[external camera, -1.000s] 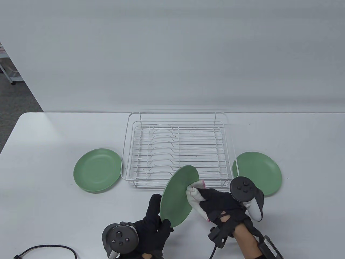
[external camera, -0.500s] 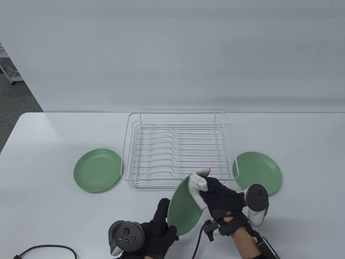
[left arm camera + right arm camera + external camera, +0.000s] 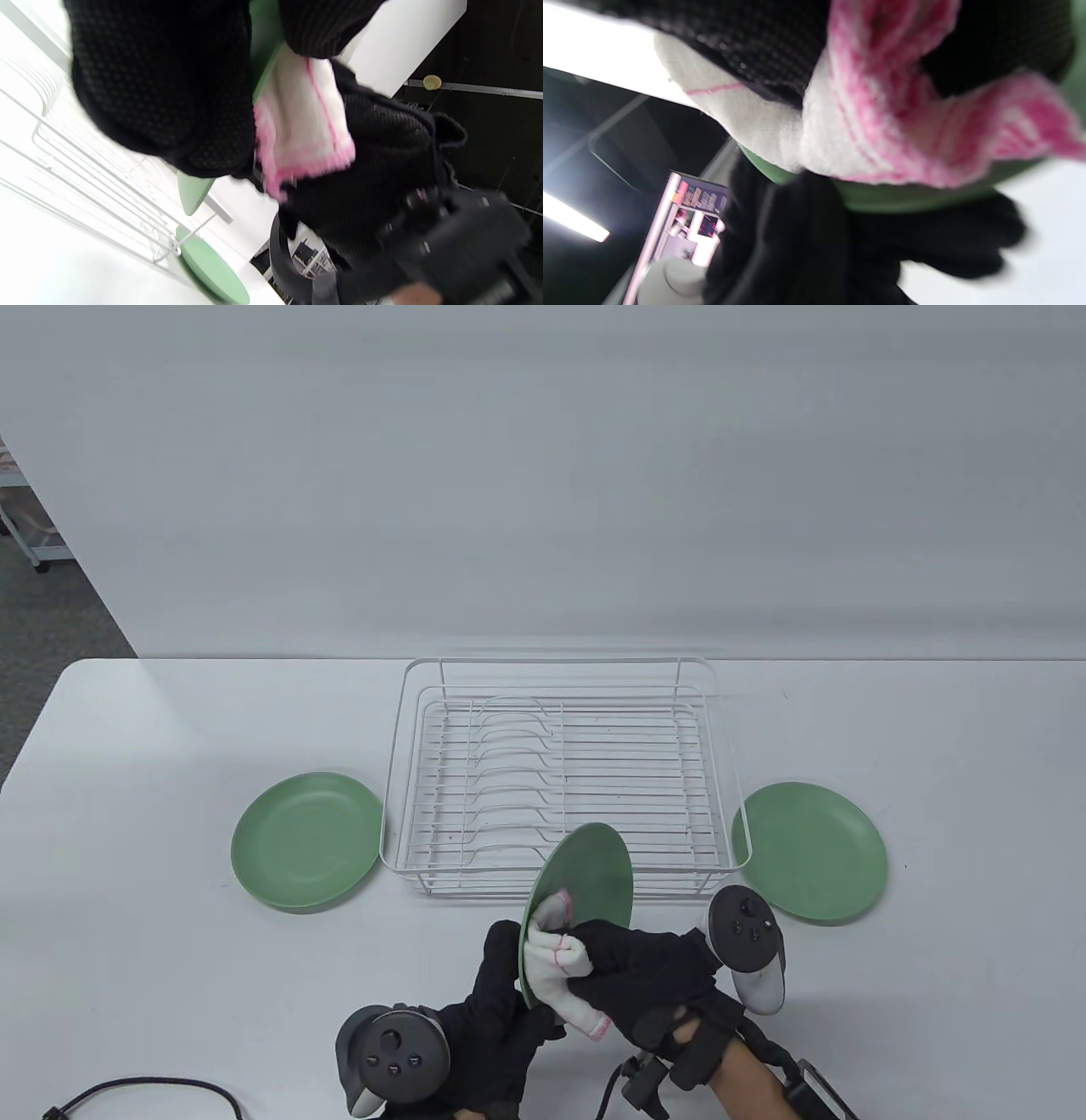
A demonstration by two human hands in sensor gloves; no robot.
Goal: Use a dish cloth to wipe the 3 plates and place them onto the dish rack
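1. The round green matte plate held on edge [image 3: 594, 874] stands tilted just in front of the white wire dish rack [image 3: 560, 780], near the rack's front rail. Compared with half a second ago it sits a little higher and more upright.
2. The white terry dish cloth with pink stitched edging [image 3: 556, 954] has moved from the plate's upper rim down to its lower left face, where it now presses against the green surface.
3. The right hand in a black knit glove [image 3: 645, 976] is curled round the bunched cloth, gripping it; it has swung left and lower since the earlier frame, and its tracker [image 3: 745, 937] has come nearer the rack.
4. The left hand in a black knit glove [image 3: 492, 1018] grips the plate's lower rim, fingers behind the plate and thumb in front, as before.
5. No readable writing or brand shows on any item.
6. A second green plate [image 3: 307, 840] lies flat just left of the rack, and a third green plate [image 3: 814, 848] lies flat just right of it, its rim tucked under the rack's corner; neither has moved.
7. The rack is thin white-coated wire with curved plate slots and holds no plates.
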